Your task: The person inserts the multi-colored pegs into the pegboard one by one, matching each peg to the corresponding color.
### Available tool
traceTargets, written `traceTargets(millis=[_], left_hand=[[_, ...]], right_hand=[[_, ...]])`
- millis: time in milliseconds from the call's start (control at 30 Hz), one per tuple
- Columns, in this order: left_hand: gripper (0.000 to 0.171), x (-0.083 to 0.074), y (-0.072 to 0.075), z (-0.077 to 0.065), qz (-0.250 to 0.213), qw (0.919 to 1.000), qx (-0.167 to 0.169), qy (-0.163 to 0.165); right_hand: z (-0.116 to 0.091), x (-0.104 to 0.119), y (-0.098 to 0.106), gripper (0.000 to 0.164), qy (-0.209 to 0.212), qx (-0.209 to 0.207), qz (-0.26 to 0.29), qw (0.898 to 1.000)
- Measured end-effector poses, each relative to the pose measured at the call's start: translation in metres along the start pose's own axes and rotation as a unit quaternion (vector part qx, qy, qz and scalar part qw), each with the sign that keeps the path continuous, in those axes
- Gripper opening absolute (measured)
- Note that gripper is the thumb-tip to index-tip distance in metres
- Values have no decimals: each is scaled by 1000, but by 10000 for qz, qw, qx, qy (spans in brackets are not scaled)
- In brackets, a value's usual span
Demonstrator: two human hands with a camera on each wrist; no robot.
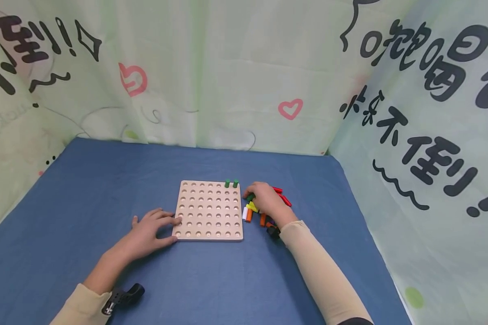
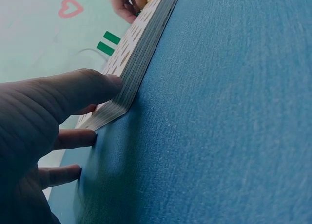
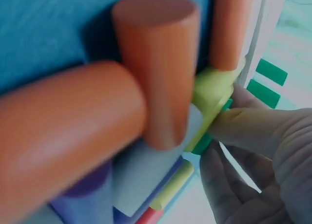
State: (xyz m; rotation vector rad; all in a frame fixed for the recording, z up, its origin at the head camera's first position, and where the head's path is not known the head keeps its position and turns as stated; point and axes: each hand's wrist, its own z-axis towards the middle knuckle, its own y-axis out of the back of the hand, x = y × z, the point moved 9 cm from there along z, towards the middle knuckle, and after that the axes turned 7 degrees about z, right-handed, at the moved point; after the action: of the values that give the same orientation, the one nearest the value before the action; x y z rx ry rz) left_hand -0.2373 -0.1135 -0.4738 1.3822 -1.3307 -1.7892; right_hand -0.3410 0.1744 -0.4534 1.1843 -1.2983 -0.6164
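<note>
A pale wooden pegboard (image 1: 209, 211) with rows of round holes lies on the blue cloth. Two green pegs (image 1: 231, 183) stand upright in its far row, toward the right. My left hand (image 1: 151, 232) touches the board's near left corner with thumb and a fingertip, while other fingers spread over the cloth. Right of the board, my right hand (image 1: 265, 198) pinches a green peg (image 3: 202, 143) at the loose pile. Close to its fingers lie yellow pegs (image 1: 252, 206), a white peg (image 1: 245, 213) and orange pegs (image 3: 156, 68).
Red pegs (image 1: 285, 200) lie beyond the right hand. A purple peg (image 3: 83, 195) shows within the pile. The blue cloth (image 1: 211, 284) covers the table, and printed curtains (image 1: 236, 81) hang behind it and at both sides.
</note>
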Motion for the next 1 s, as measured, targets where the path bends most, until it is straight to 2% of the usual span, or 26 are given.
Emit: traceTargets(millis=[133, 400, 867, 1000], left_hand=[[51, -1, 0, 0, -8, 10000, 3, -39], [51, -1, 2, 0, 23, 10000, -38, -48], [50, 0, 1, -1, 13, 10000, -14, -16], [51, 0, 0, -1, 36, 10000, 0, 3]], right_hand=[[0, 3, 0, 31, 109, -59, -156, 9998], [1, 12, 3, 28, 416, -520, -312, 9973], [1, 29, 28, 17, 618, -1543, 580, 9844], [2, 32, 31, 13, 734, -1691, 775, 9798]])
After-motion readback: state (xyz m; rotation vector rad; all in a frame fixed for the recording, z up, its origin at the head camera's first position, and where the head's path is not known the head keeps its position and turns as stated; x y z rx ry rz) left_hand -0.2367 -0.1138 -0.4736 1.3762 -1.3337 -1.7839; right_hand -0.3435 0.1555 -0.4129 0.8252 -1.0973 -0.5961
